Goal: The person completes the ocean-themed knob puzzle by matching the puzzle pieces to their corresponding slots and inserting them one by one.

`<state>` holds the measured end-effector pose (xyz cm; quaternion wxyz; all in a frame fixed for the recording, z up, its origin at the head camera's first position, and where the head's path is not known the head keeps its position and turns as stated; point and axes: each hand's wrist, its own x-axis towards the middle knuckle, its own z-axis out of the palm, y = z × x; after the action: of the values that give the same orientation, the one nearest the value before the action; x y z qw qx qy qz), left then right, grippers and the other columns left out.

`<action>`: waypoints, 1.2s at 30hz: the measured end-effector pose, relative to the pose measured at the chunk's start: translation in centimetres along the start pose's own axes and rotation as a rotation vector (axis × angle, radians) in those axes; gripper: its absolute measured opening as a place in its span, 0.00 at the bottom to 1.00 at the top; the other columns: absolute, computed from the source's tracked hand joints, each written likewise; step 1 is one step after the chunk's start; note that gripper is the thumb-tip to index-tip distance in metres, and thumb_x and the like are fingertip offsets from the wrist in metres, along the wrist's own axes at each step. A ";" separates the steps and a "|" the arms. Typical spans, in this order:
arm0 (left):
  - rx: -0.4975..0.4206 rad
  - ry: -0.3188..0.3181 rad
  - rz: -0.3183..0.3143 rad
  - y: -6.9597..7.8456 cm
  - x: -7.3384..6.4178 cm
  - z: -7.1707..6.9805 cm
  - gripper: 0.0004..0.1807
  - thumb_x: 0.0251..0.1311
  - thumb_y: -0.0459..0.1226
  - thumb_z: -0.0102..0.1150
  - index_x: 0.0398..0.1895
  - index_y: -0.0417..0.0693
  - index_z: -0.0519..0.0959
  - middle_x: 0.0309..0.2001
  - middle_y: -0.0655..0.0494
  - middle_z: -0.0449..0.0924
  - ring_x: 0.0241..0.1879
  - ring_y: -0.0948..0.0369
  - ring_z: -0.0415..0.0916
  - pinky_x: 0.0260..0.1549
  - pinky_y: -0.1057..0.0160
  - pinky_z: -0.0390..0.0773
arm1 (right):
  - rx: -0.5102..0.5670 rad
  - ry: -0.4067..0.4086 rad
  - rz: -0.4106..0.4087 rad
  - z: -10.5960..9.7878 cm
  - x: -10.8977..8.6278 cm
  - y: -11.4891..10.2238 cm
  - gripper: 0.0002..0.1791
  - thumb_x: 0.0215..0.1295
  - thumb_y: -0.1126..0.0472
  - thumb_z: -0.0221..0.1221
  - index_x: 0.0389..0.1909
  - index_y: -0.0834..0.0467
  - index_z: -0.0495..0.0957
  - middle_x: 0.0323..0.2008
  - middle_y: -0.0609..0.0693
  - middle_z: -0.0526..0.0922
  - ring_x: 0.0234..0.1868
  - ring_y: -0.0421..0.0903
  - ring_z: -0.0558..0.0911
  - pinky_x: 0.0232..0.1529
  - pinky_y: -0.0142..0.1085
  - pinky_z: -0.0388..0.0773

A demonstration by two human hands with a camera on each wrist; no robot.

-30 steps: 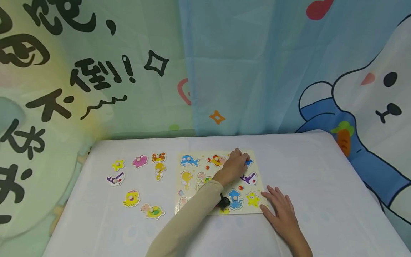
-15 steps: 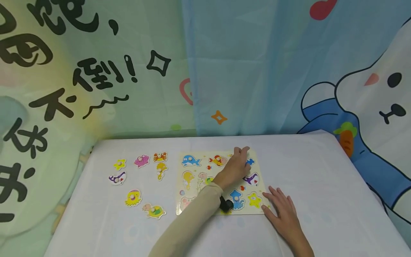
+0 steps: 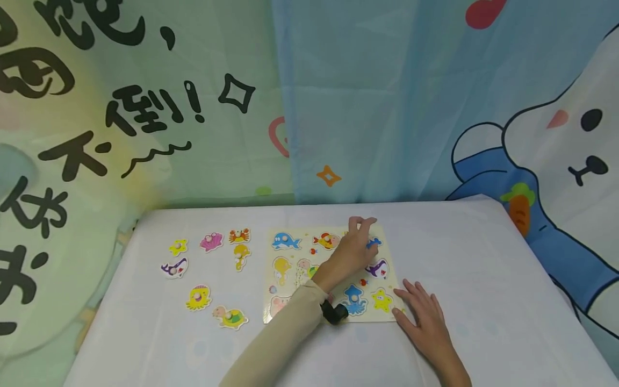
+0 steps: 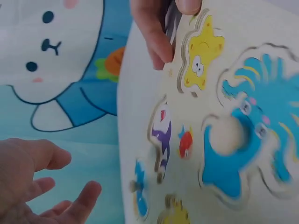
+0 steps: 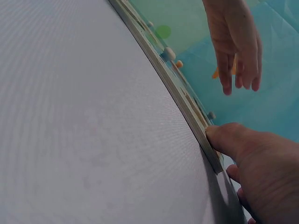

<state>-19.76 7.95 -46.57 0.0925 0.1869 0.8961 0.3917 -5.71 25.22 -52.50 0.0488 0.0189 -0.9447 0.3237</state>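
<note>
A pale wooden peg puzzle board (image 3: pixel 306 232) with sea animals lies on the white table. My left hand (image 3: pixel 349 250) hovers over its upper right part, fingers spread and nothing held, also seen in the left wrist view (image 4: pixel 44 186). Just beside it is a blue piece (image 3: pixel 374 243) in the top right slot. A blue squid piece (image 3: pixel 354 301) with a round knob sits in the bottom row, left of the yellow starfish picture (image 3: pixel 382 300). My right hand (image 3: pixel 425 320) rests at the board's right edge, its thumb (image 5: pixel 229 137) touching the rim.
Loose pieces lie left of the board: a yellow starfish (image 3: pixel 178 247), purple whale (image 3: pixel 177 268), pink shell-like piece (image 3: pixel 211 242), crab (image 3: pixel 239 236), seahorse (image 3: pixel 240 257), octopus (image 3: pixel 198 298) and turtle (image 3: pixel 230 318). A printed curtain (image 3: pixel 367 107) hangs behind the table.
My left hand's fingers, bunched together at the board's upper right a second ago, have spread apart, and the hand has shifted slightly left. The right hand stays at the board's edge.
</note>
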 end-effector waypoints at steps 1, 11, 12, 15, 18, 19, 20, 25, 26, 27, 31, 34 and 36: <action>-0.009 0.005 0.015 -0.2 -0.4 -0.4 0.32 0.67 0.40 0.53 0.72 0.60 0.56 0.68 0.51 0.53 0.31 0.64 0.72 0.30 0.75 0.74 | 0.002 -0.002 -0.001 0.0 0.1 0.0 0.23 0.63 0.54 0.61 0.57 0.56 0.75 0.68 0.65 0.67 0.70 0.68 0.58 0.69 0.66 0.42; -0.157 -0.067 0.068 -4.0 -10.1 -3.9 0.31 0.65 0.37 0.54 0.71 0.61 0.59 0.64 0.52 0.60 0.43 0.70 0.76 0.34 0.75 0.78 | -0.007 -0.028 0.034 0.5 0.1 -0.1 0.23 0.63 0.53 0.61 0.57 0.56 0.74 0.69 0.64 0.65 0.71 0.67 0.56 0.71 0.65 0.38; -0.156 -0.060 0.069 -4.6 -11.4 -4.2 0.30 0.65 0.36 0.54 0.70 0.59 0.61 0.62 0.51 0.62 0.42 0.70 0.76 0.35 0.74 0.78 | -0.012 -0.027 0.032 0.5 0.1 -0.1 0.23 0.63 0.52 0.61 0.57 0.56 0.74 0.69 0.65 0.65 0.71 0.67 0.56 0.71 0.65 0.39; -0.148 -0.046 0.080 -5.9 -15.0 -4.8 0.27 0.64 0.34 0.55 0.67 0.53 0.65 0.57 0.49 0.69 0.40 0.71 0.75 0.38 0.74 0.78 | -0.027 -0.026 0.025 0.5 0.1 0.0 0.23 0.63 0.52 0.61 0.58 0.56 0.74 0.69 0.65 0.65 0.72 0.66 0.56 0.72 0.64 0.37; -0.148 -0.066 0.079 -6.6 -18.1 -5.2 0.22 0.64 0.34 0.55 0.61 0.51 0.69 0.52 0.52 0.73 0.39 0.73 0.74 0.40 0.74 0.77 | -0.036 -0.013 0.015 0.3 0.2 0.2 0.23 0.63 0.53 0.60 0.58 0.55 0.73 0.69 0.65 0.65 0.72 0.66 0.56 0.73 0.63 0.35; -0.155 -0.083 0.076 -6.8 -19.1 -5.4 0.20 0.64 0.35 0.55 0.59 0.51 0.71 0.51 0.54 0.75 0.38 0.74 0.73 0.40 0.74 0.77 | -0.030 -0.014 0.013 0.3 0.3 0.2 0.23 0.64 0.53 0.60 0.58 0.56 0.73 0.69 0.65 0.65 0.72 0.66 0.55 0.73 0.63 0.34; -0.166 -0.107 0.060 -6.9 -20.0 -5.7 0.18 0.65 0.36 0.56 0.58 0.52 0.72 0.50 0.56 0.76 0.38 0.75 0.73 0.40 0.74 0.77 | -0.026 -0.014 0.010 0.4 0.3 0.2 0.23 0.64 0.53 0.60 0.58 0.56 0.73 0.69 0.65 0.65 0.72 0.66 0.56 0.72 0.63 0.34; -0.264 -0.234 -0.088 -7.4 -23.7 -7.2 0.10 0.67 0.43 0.55 0.49 0.55 0.79 0.40 0.66 0.80 0.36 0.75 0.72 0.40 0.74 0.76 | -0.013 -0.025 0.010 0.5 0.5 0.2 0.24 0.64 0.52 0.60 0.59 0.56 0.73 0.69 0.65 0.64 0.72 0.67 0.55 0.72 0.64 0.35; -0.278 -0.249 -0.133 -7.5 -24.2 -7.5 0.10 0.67 0.44 0.55 0.48 0.55 0.80 0.39 0.66 0.80 0.36 0.75 0.72 0.40 0.74 0.76 | -0.016 -0.024 0.011 0.5 0.5 0.1 0.23 0.64 0.52 0.60 0.59 0.56 0.73 0.69 0.65 0.64 0.72 0.66 0.55 0.72 0.63 0.35; -0.287 -0.259 -0.175 -7.7 -24.7 -7.8 0.11 0.67 0.44 0.55 0.47 0.55 0.80 0.38 0.67 0.80 0.35 0.75 0.72 0.40 0.74 0.76 | -0.019 -0.026 0.015 0.5 0.4 0.1 0.24 0.64 0.52 0.60 0.59 0.56 0.73 0.69 0.65 0.64 0.72 0.66 0.55 0.72 0.63 0.34; -0.274 -0.243 -0.263 -8.1 -26.2 -8.8 0.11 0.66 0.43 0.56 0.47 0.52 0.81 0.39 0.64 0.82 0.35 0.75 0.73 0.40 0.73 0.78 | -0.027 -0.030 0.022 0.4 0.4 0.0 0.24 0.64 0.52 0.59 0.59 0.56 0.73 0.69 0.65 0.64 0.72 0.66 0.55 0.72 0.63 0.34; -0.248 -0.225 -0.270 -8.3 -27.1 -9.5 0.11 0.66 0.44 0.55 0.46 0.52 0.81 0.40 0.63 0.82 0.35 0.75 0.73 0.40 0.73 0.78 | -0.029 -0.038 0.025 0.3 0.3 0.0 0.24 0.65 0.52 0.59 0.59 0.56 0.72 0.69 0.65 0.63 0.73 0.66 0.54 0.72 0.63 0.33; -0.228 -0.217 -0.250 -8.4 -27.5 -10.0 0.11 0.67 0.44 0.55 0.47 0.51 0.81 0.39 0.62 0.82 0.35 0.76 0.73 0.39 0.73 0.78 | -0.027 -0.045 0.031 0.2 0.2 0.0 0.24 0.65 0.52 0.59 0.59 0.57 0.72 0.69 0.65 0.63 0.73 0.67 0.54 0.72 0.64 0.32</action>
<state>0.02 -15.21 -45.44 0.2572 0.1035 0.8470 0.4535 -5.92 25.07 -52.64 0.0227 0.0106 -0.9500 0.3112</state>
